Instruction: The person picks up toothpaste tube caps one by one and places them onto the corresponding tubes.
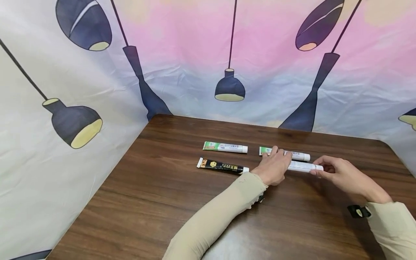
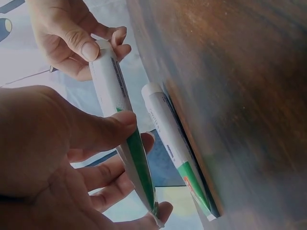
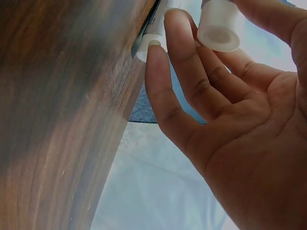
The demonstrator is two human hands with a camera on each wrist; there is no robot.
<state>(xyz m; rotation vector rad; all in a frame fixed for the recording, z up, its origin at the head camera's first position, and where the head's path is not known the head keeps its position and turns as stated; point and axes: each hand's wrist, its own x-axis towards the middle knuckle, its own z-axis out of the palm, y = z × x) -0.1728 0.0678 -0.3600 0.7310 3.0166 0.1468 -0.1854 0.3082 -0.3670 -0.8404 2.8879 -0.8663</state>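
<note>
Both hands hold one white-and-green toothpaste tube (image 1: 301, 166), seen lengthwise in the left wrist view. My left hand (image 1: 274, 167) pinches its green crimped half between thumb and fingers. At the other end my right hand (image 1: 346, 176) grips near the white cap (image 3: 220, 28), thumb on one side, fingers on the other. Just behind it lies a second white-and-green tube (image 1: 300, 156) on the table, partly covered by the left hand in the head view. To the left of the left hand, a black tube (image 1: 222, 166) lies close to the sleeve, its cap toward the wrist.
Another green-and-white tube (image 1: 225, 147) lies behind the black one. The brown wooden table (image 1: 136, 195) has its back edge against a hanging cloth (image 1: 188, 86) printed with lamps, which also runs along the left side.
</note>
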